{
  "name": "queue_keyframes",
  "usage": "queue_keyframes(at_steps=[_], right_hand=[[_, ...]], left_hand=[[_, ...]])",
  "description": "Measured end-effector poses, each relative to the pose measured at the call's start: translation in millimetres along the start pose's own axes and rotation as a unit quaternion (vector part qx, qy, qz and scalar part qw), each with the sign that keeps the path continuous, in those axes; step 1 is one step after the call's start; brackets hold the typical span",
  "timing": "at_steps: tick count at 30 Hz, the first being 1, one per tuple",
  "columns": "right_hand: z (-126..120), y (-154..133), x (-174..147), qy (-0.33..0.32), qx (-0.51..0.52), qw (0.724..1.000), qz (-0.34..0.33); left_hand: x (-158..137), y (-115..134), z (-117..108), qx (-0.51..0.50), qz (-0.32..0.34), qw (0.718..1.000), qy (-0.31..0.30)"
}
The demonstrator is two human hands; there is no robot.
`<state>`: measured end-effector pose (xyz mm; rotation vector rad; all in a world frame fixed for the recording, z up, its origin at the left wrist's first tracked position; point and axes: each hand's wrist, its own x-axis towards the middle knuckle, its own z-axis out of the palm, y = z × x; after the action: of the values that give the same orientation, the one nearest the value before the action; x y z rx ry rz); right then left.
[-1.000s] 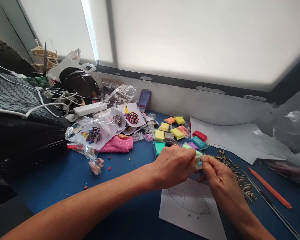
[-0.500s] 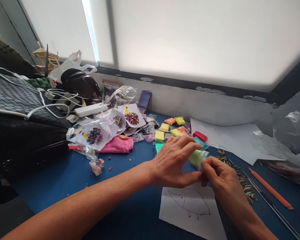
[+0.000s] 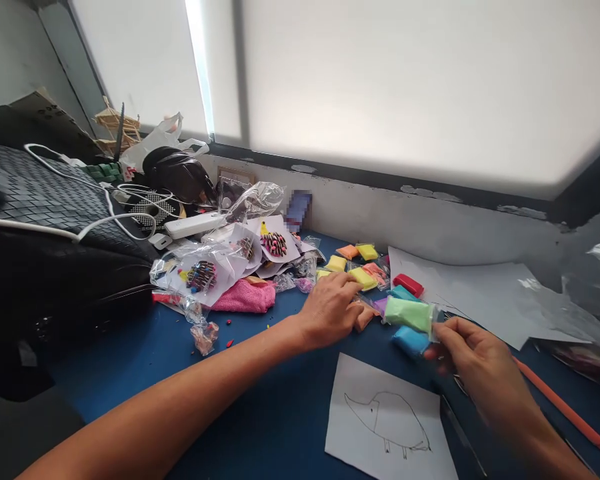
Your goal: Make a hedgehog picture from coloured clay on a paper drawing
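Observation:
My right hand (image 3: 473,350) pinches the end of a clear packet of light green modelling clay (image 3: 408,314), held up over the table. Just below that packet is a blue clay packet (image 3: 411,341). My left hand (image 3: 330,307) reaches palm down over the pile of clay packets, fingers bent and the thumb apart from the forefinger. Its thumb is beside a brownish-orange packet (image 3: 365,315), and its fingertips are near a yellow packet (image 3: 363,278). What lies under the palm is hidden. A paper with a pencil-like animal drawing (image 3: 390,420) lies in front of both hands.
Red (image 3: 409,285) and orange (image 3: 349,251) clay packets lie behind. White sheets (image 3: 470,280) are at the right, with an orange stick (image 3: 563,403) nearby. Bagged hedgehog crafts (image 3: 200,277), a pink cloth (image 3: 245,297) and a black woven bag (image 3: 45,200) occupy the left.
My right hand has drawn the light green packet rightward, away from my left hand. My left hand has shifted left over the pile, fingers more bent. The view has tilted slightly.

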<state>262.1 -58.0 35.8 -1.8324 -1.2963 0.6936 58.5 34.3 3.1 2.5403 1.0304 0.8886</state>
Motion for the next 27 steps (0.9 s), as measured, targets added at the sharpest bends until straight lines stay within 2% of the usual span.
queue_keyframes(at_steps=[4,7,9,14,17,21,23,27], right_hand=[[0.3,-4.4,18.6,-0.025,-0.051,0.998,0.036],[8.9,-8.4,34.5,-0.05,-0.13,0.989,0.041],[13.2,-10.7,43.0,-0.039,-0.2,0.979,0.029],[18.2,-16.9,60.1,0.036,-0.346,0.936,-0.044],[26.3,-20.1,77.4,0.026,-0.393,0.914,-0.096],[42.1,-18.8,105.7,0.005,-0.438,0.89,-0.125],[47.3,-17.0,117.0,-0.003,-0.456,0.881,-0.127],[49.5,-17.7,132.6,-0.02,-0.486,0.866,-0.119]], left_hand=[[-2.8,-9.4,3.1,0.021,0.02,0.999,-0.043],[-4.8,-8.7,4.6,0.038,0.02,0.998,-0.053],[-5.1,-7.2,4.2,0.049,0.017,0.997,-0.056],[-5.3,-5.6,3.9,0.07,0.026,0.995,-0.061],[-5.8,-5.0,6.0,0.078,0.027,0.995,-0.054],[-5.8,-1.5,7.3,0.094,0.025,0.995,-0.027],[-5.7,-0.1,7.1,0.101,0.052,0.993,-0.023],[-6.7,-2.6,8.6,0.106,0.12,0.985,-0.058]])
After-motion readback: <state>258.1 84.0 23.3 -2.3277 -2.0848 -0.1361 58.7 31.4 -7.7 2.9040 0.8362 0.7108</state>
